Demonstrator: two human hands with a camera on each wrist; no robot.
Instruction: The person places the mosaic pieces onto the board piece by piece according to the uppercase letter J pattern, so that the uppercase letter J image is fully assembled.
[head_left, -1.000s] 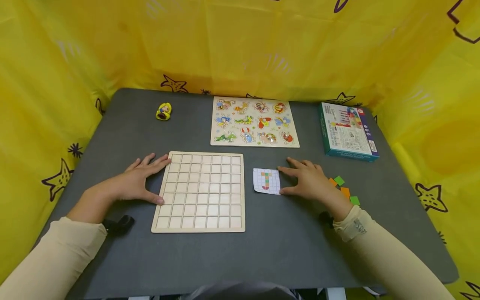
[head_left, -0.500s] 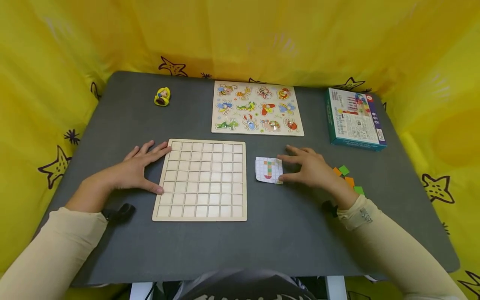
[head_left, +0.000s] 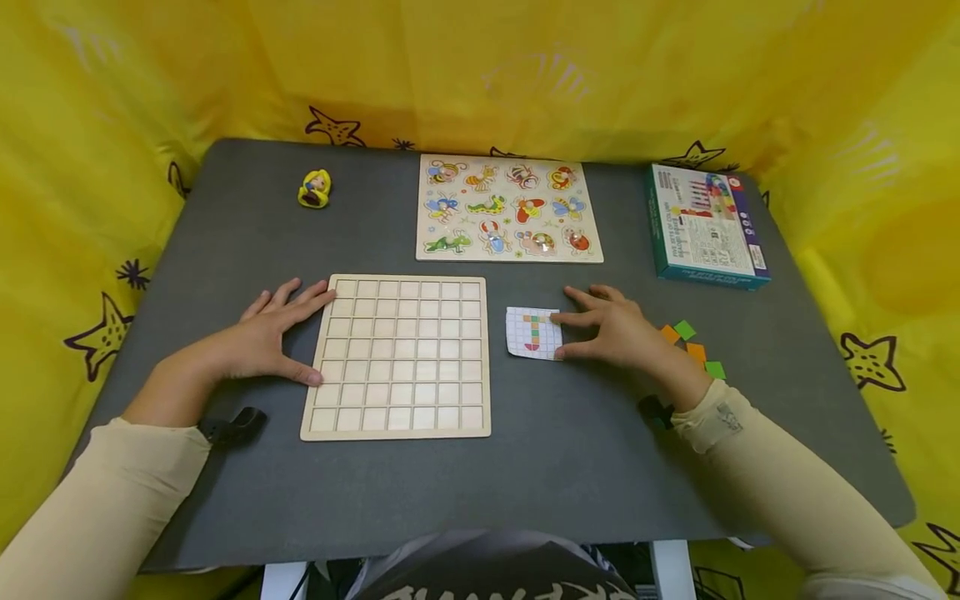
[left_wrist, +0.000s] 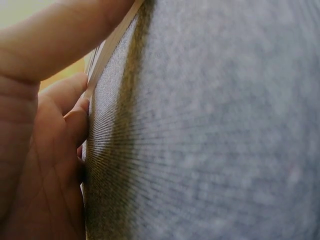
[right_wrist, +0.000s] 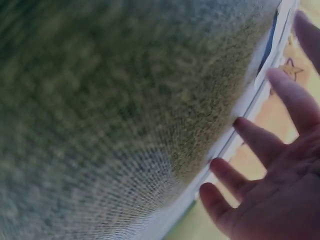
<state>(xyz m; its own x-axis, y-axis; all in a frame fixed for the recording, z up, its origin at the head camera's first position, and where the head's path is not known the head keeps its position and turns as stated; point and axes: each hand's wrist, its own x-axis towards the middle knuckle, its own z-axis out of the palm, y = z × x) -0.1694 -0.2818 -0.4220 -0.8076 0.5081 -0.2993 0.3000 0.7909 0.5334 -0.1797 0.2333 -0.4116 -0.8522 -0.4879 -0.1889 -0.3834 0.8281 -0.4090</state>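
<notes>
A square wooden grid board (head_left: 397, 358) lies flat on the dark grey table. My left hand (head_left: 258, 342) is spread along its left side, the thumb and forefinger touching the edge; the left wrist view shows the fingers (left_wrist: 75, 92) against the board's pale rim. To the board's right lies a small paper card (head_left: 517, 333) with a coloured pattern on a printed grid. My right hand (head_left: 618, 333) touches the card's right edge with thumb and forefinger, the other fingers extended. Orange and green square tiles (head_left: 696, 352) lie beside the right wrist.
A wooden insect puzzle (head_left: 510, 208) lies at the back of the table (head_left: 420, 500). A teal box (head_left: 708, 225) is at the back right, and a small yellow figure (head_left: 315, 189) at the back left. Yellow cloth (head_left: 450, 75) hangs around the table.
The head view has shifted, so everything on the table appears higher in the picture. Both hands keep their places at the board and the card.
</notes>
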